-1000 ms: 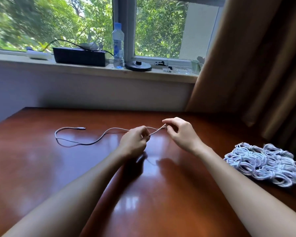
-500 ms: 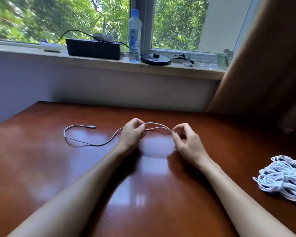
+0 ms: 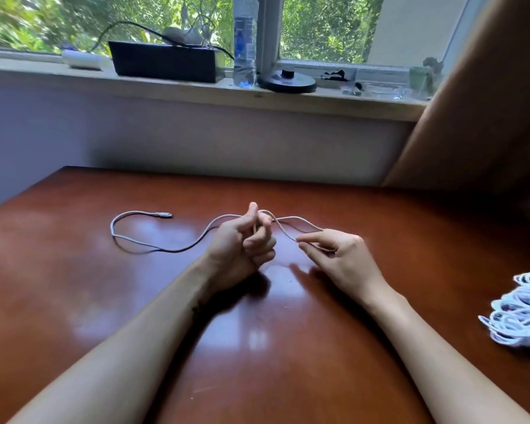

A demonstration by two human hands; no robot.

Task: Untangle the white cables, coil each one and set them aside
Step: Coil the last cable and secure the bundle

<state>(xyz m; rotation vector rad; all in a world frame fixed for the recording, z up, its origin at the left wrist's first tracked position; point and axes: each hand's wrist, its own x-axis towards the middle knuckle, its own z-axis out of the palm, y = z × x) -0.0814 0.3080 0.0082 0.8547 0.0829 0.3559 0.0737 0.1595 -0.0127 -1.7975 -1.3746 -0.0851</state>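
i am watching the left hand (image 3: 242, 243) curling its fingers around the white cable (image 3: 141, 212) near the middle of the bench (image 3: 257, 347), thumb standing up, so it is gripping the strand. the right hand (image 3: 343, 258) is sitting just to its right, pinching the same cable between thumb and forefinger. between the two hands a short loop is arching toward the far edge. the free length is trailing from the left hand toward the left edge, lying across the bench and doubling back, its plug (image 3: 165, 215) pointing right. i am judging that the coiling is turning on this: the slack is lying on the left hand's side, so that hand is nearer to feed it. the pile of coiled cables (image 3: 520, 313) is resting at the right edge, nearer the right hand. behind, a windowsill (image 3: 196, 87) is carrying a bottle (image 3: 244, 41) and a black box (image 3: 166, 61), and a curtain (image 3: 487, 102) is hanging at the right.
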